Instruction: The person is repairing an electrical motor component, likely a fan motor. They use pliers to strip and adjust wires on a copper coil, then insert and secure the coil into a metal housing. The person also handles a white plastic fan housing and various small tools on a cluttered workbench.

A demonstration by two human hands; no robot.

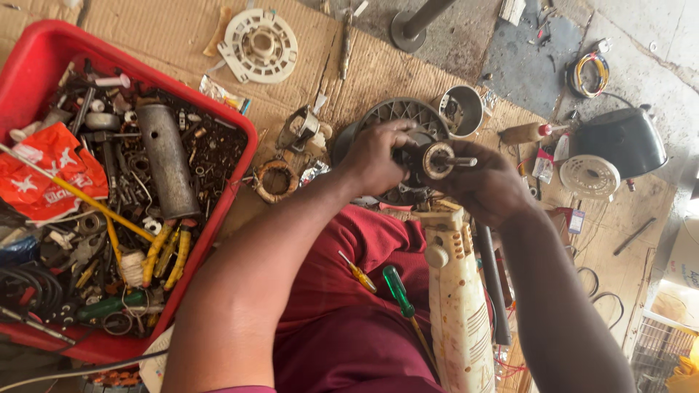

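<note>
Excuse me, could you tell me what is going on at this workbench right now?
A person seated over cardboard holds a small dark motor with a protruding metal shaft in both hands: the left hand grips one side, the right hand cups the other. A grey ribbed round housing lies beneath. Two screwdrivers, a yellow-handled one and a green-handled one, rest on the maroon lap. A red plastic tray of parts sits alongside.

Two screwdrivers (pixel 397 287) lie on the lap, one red tray (pixel 44 51), two white plastic discs (pixel 260 45).
</note>
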